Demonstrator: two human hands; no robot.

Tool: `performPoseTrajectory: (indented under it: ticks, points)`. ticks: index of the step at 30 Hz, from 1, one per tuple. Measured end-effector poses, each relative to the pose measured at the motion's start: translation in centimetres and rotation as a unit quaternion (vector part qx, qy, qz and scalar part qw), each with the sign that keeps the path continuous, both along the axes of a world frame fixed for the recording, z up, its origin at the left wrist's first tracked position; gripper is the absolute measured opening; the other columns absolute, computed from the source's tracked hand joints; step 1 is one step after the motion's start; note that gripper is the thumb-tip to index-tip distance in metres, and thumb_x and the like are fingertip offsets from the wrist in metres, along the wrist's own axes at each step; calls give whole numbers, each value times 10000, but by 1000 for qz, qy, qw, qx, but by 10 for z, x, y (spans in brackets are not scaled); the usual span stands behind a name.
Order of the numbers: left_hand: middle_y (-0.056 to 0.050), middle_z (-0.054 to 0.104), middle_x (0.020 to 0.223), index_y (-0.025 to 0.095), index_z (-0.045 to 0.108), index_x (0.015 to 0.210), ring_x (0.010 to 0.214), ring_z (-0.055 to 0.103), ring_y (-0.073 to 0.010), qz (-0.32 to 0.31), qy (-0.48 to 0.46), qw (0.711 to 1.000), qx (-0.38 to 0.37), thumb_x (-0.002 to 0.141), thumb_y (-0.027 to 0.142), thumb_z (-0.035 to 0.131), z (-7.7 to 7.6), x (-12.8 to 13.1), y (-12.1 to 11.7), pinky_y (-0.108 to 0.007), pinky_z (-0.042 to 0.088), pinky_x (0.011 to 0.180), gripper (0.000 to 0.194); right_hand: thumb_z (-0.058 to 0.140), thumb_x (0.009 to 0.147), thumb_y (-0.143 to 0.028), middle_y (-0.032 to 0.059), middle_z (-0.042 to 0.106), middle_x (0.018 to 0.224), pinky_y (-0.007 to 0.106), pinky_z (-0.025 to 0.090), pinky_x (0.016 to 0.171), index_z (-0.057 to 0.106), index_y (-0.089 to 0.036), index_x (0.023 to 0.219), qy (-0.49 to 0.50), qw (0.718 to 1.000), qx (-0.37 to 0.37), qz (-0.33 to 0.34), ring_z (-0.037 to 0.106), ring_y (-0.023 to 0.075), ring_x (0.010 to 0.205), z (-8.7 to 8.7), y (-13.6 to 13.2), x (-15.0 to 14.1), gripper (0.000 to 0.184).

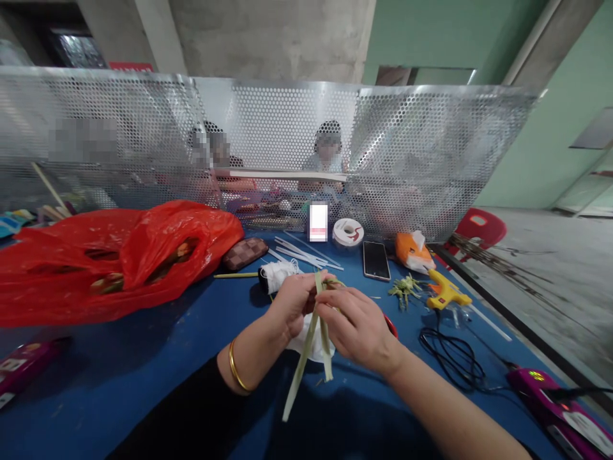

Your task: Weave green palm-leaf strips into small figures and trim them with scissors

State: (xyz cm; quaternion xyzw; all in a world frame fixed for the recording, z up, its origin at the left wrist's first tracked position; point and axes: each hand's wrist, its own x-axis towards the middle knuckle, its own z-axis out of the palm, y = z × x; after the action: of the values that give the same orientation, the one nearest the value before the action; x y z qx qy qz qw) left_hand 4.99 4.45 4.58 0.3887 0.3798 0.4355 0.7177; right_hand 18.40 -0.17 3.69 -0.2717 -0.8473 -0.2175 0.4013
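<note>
Pale green leaf strips (301,367) hang down between my hands over the blue table (191,390). My left hand (292,303), with a gold bangle on its wrist, is closed around the upper part of the strips. Fingers of my right hand (357,322) pinch the same strips from the other side. Their upper ends are partly hidden by my fingers. Beneath the hands lies a crumpled white tissue or cloth (313,342). Just beyond my left hand sits a bundle of white thread (280,276). A red object (391,326) peeks out behind my right hand.
Red plastic bags (191,223) fill the left. A checkered pouch (245,253), white strips (306,255), a ribbon roll (348,233) and a phone (376,260) stand farther back. At right are a yellow glue gun (447,292), its black cable and a purple power strip (550,402). A perforated metal screen (287,128) separates people opposite.
</note>
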Motion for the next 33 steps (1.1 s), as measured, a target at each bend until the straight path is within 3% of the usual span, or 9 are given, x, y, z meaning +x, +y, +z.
performPoseTrajectory:
  ticks: [6,10,13,17,21,27,33]
  points:
    - [-77,721,745,115,725,771,683,649,-147,-2,-36,999,-30,752,257,691,10,-3,1,-237,489,665,147,486,924,-99,99,691,962,388,538,866,642,-165,1026,-56,998,-21,26,641,201,929,-8,9,1,198]
    - [-71,723,729,114,734,753,578,600,-106,17,-5,999,-30,750,254,687,15,-3,0,-194,396,505,147,459,906,-62,112,673,919,375,550,848,652,-137,897,-56,996,-48,48,639,209,925,-1,9,3,207]
    - [-63,715,702,125,735,726,525,561,-92,27,13,999,-20,739,259,685,15,-4,0,-192,324,448,144,408,876,-48,131,667,940,391,557,839,650,-132,921,-36,995,-74,59,630,226,939,5,6,4,260]
    - [-49,687,682,141,724,729,541,562,-99,29,5,1000,-10,749,254,654,12,-3,2,-187,359,478,134,432,897,-67,119,676,959,367,559,789,630,-152,1057,15,995,-96,0,633,221,887,0,5,2,268]
    - [-28,657,661,142,720,766,589,581,-107,24,-28,999,-14,722,202,654,7,-2,5,-181,400,515,100,410,930,-77,128,673,1008,380,544,851,585,-155,1187,4,995,-89,-53,627,230,948,-10,7,-3,320]
    - [-27,665,711,135,688,770,648,593,-117,2,-95,995,-9,705,192,661,2,3,4,-208,475,642,91,444,921,-51,162,663,936,411,524,858,617,-76,1110,-29,997,-30,-65,619,257,922,-16,10,-5,258]
    - [-33,675,701,145,703,762,573,562,-99,1,-51,999,-19,698,222,675,8,6,-2,-193,442,566,104,476,921,-85,97,638,844,344,534,781,643,-156,967,35,996,-29,-83,616,211,822,-23,13,-1,187]
